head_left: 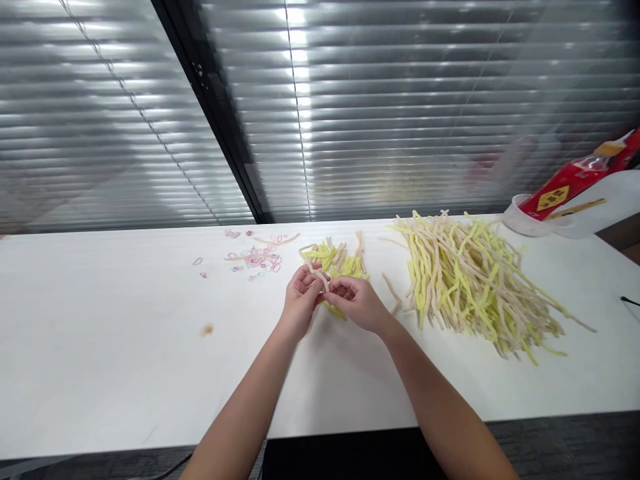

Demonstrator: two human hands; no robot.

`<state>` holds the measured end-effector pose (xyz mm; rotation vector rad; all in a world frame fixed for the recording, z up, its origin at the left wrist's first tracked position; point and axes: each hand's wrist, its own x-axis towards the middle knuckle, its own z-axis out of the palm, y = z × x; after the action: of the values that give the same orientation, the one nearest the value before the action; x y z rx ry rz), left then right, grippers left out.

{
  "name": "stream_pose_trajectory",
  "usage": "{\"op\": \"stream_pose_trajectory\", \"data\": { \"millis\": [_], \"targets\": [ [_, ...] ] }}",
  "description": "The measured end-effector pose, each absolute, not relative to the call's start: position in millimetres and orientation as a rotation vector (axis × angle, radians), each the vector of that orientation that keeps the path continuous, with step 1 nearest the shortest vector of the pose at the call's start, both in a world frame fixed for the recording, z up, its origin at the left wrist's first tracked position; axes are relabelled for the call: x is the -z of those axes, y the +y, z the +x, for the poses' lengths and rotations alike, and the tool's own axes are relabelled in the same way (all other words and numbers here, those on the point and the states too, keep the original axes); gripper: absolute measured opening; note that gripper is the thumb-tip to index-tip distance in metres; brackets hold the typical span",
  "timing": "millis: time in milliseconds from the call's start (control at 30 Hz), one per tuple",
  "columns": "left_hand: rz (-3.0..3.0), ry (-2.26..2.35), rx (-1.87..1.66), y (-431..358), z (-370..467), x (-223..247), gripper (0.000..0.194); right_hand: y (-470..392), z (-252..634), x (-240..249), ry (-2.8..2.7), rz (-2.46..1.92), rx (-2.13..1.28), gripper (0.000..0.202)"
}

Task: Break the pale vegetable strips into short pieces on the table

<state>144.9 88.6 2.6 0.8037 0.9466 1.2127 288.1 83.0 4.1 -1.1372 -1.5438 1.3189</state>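
Near the middle of the white table (pixel 165 373), my left hand (pixel 301 301) pinches a thin beige fuzzy strand (pixel 320 275). My right hand (pixel 354 301) closes on the same strand close beside it, fingertips almost touching. Just behind and partly under my hands lies a small pile of short yellow and beige fuzzy pieces (pixel 350 265). A large heap of long yellow and beige strands (pixel 465 287) spreads out to the right. One loose beige strand (pixel 391 292) rests between the two piles. Small coloured loops (pixel 257 259) are scattered to the left of the small pile.
A red-labelled bottle (pixel 565 183) leans in a white bowl (pixel 525 219) at the back right. Window blinds (pixel 400 113) stand along the table's back edge. A brown stain (pixel 207 329) marks the table at left. A thin black item (pixel 630 301) lies at far right.
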Motion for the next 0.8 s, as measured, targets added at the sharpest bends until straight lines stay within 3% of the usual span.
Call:
{"op": "stream_pose_trajectory", "data": {
  "millis": [367,800],
  "targets": [
    [0.81,0.958,-1.093,88.3,141.5,1.4,0.027,84.2,289.8,-3.1,-1.576,-1.164,-1.036,0.013],
    [0.993,1.02,-1.528,80.2,148.3,-3.8,0.013,85.3,290.2,-10.4,-1.037,-0.971,-1.569,0.029]
  ]
}}
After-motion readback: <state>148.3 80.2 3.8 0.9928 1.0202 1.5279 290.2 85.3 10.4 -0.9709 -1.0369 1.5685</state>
